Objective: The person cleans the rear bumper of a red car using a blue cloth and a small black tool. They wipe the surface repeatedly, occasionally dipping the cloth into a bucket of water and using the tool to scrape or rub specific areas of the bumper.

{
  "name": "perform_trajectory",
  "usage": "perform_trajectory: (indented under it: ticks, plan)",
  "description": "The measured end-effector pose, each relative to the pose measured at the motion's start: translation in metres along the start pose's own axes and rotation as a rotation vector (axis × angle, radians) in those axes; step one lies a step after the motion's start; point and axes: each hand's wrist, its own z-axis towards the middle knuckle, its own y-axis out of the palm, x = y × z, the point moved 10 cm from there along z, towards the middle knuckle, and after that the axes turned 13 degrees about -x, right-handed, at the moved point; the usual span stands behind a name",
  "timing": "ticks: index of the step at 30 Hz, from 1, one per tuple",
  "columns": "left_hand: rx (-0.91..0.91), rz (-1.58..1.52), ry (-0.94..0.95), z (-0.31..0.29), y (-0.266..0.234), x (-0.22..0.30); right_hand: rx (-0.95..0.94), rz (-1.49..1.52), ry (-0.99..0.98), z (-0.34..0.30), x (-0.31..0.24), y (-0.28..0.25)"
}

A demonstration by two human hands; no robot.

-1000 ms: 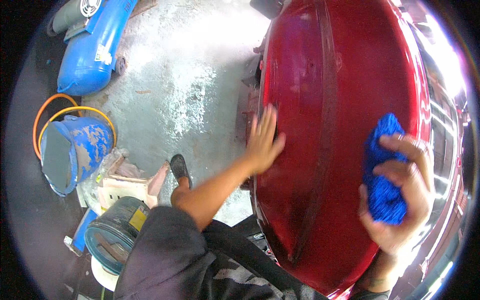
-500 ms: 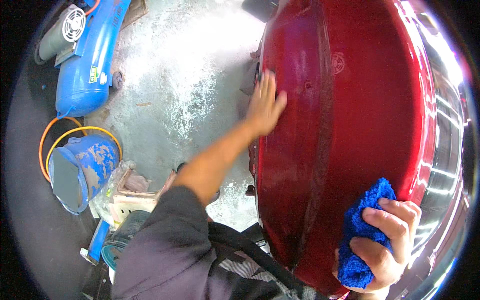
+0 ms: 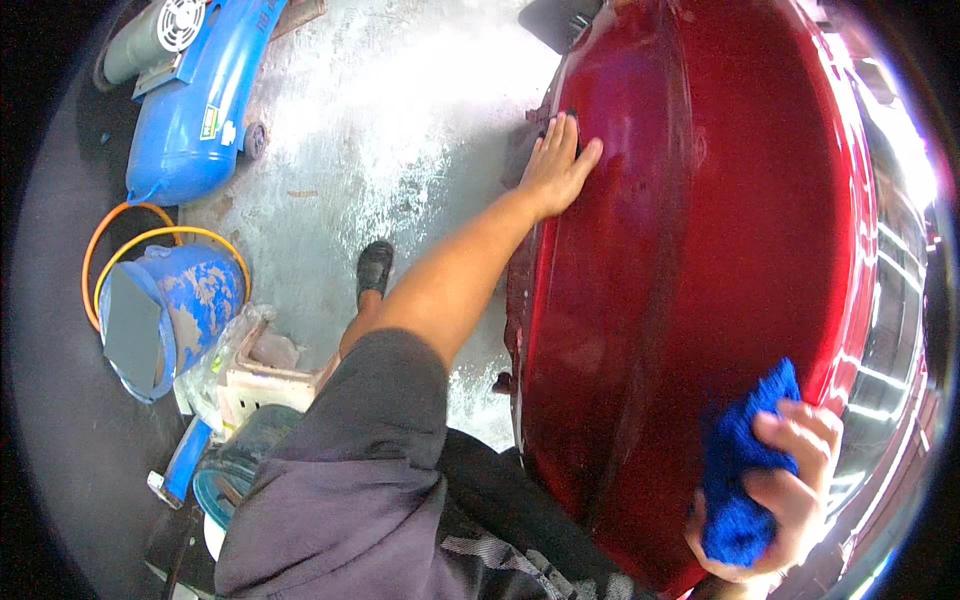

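My left hand (image 3: 560,168) reaches forward to the left edge of a glossy red car panel (image 3: 770,210). Its fingers are stretched out and the thumb is apart, with the fingertips at the panel's rim beside a small dark patch I cannot make out. At the lower right, my right hand (image 3: 803,480) is wrapped round a bunched blue microfibre cloth (image 3: 738,500), over the panel's near right part. Motion blurs the cloth a little, and whether it touches the paint I cannot tell.
On the left stand a blue air compressor (image 3: 185,140), an orange-yellow hose (image 3: 90,270), a paint-worn blue bucket (image 3: 205,295), a cream stool-like frame (image 3: 262,380) and a teal-rimmed container (image 3: 215,490). My shoe (image 3: 375,268) rests on the grey floor (image 3: 330,150). Dark glass (image 3: 885,310) borders the panel's right.
My left hand has slid farther forward along the panel's left edge. The right hand and cloth have shifted slightly right. My foot has come into view, and the whole picture has shifted a little.
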Motion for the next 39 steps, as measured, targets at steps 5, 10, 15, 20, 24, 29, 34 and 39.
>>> perform_trajectory:
  ticks: [5, 10, 15, 20, 24, 29, 34, 39]
  plan:
    - [0.063, 0.033, -0.019, 0.025, -0.017, -0.013, 0.463, 0.043, 0.15, -0.032, 0.056, -0.037]
    - [-0.186, 0.025, 0.172, -0.136, 0.064, 0.007, 0.627, -0.141, 0.494, 0.004, 0.147, -0.1]
    - [-0.093, 0.042, 0.163, -0.014, -0.003, -0.004, 0.717, -0.035, 0.602, 0.104, 0.281, -0.131]
    - [0.035, -0.117, 0.094, 0.1, -0.068, -0.045, 0.761, 0.089, 0.619, 0.16, 0.347, -0.111]
    - [0.145, -0.137, 0.129, 0.047, -0.037, -0.035, 0.819, 0.075, 0.643, 0.145, 0.353, -0.124]
    - [0.097, -0.202, 0.076, -0.002, -0.023, -0.032, 0.862, 0.068, 0.632, 0.132, 0.364, -0.137]
    - [0.12, -0.428, 0.112, -0.004, -0.017, -0.034, 0.882, 0.045, 0.642, 0.124, 0.366, -0.146]
    - [0.176, -0.265, 0.145, 0.114, -0.063, -0.039, 0.89, 0.034, 0.621, 0.12, 0.36, -0.151]
